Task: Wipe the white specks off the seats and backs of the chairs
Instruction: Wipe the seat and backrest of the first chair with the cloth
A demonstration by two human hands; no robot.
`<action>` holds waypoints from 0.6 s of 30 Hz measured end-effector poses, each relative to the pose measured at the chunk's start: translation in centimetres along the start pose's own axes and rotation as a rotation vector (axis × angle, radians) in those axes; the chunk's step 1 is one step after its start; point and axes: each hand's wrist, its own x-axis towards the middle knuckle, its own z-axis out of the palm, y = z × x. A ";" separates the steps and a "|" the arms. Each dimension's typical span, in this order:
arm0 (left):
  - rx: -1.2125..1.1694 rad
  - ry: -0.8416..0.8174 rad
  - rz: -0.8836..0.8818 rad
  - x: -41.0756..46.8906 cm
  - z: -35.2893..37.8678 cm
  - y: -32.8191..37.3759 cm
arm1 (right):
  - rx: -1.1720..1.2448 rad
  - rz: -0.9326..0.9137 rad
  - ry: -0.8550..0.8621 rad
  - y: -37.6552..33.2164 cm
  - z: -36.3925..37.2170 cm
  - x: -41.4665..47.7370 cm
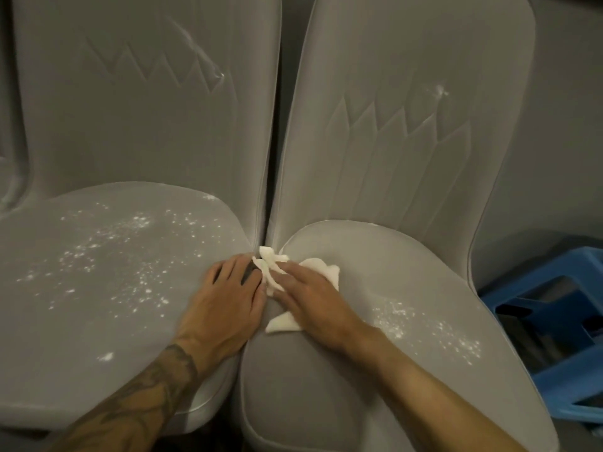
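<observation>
Flat-fingered right hand (306, 296) presses a white cloth (321, 268) onto the right chair seat (385, 256); spread left hand (228, 296) rests on the speckled left seat (98, 288).

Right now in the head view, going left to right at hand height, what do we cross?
Speckled seat of the left chair → left hand → right hand, pressing a white cloth → patch of white specks on the right chair's seat → blue stool.
</observation>
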 end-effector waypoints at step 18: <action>-0.020 -0.045 -0.046 0.0 -0.1 0.2 | -0.102 0.164 0.024 2.7 -1.6 4.6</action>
